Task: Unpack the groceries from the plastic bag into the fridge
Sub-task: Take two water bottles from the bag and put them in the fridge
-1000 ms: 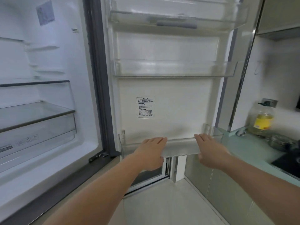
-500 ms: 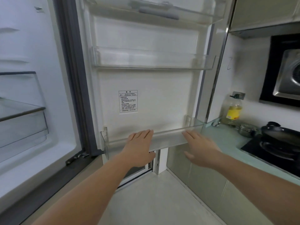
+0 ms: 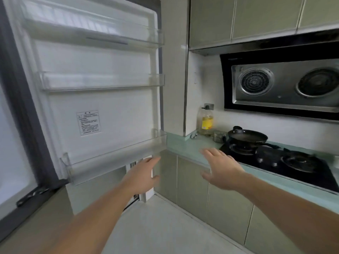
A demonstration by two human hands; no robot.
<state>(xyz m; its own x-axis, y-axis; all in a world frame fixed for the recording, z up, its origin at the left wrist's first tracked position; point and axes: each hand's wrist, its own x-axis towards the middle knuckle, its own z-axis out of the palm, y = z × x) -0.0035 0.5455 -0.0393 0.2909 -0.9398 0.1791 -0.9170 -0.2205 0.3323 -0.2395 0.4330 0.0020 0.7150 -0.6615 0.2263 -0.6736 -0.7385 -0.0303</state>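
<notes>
We count three door bins point(image 3: 102, 82) on the fridge door; left hand point(image 3: 145, 176) and right hand point(image 3: 221, 168), grip wide, hold nothing.

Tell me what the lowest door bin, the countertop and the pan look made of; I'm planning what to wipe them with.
Lowest door bin: clear, glossy plastic by the look, since the white door liner shows through it.
Countertop: smooth pale green slab with a soft sheen, possibly glass or stone; the look leaves it open.
Pan: dark metal, dull black inside, probably coated or seasoned.
</notes>
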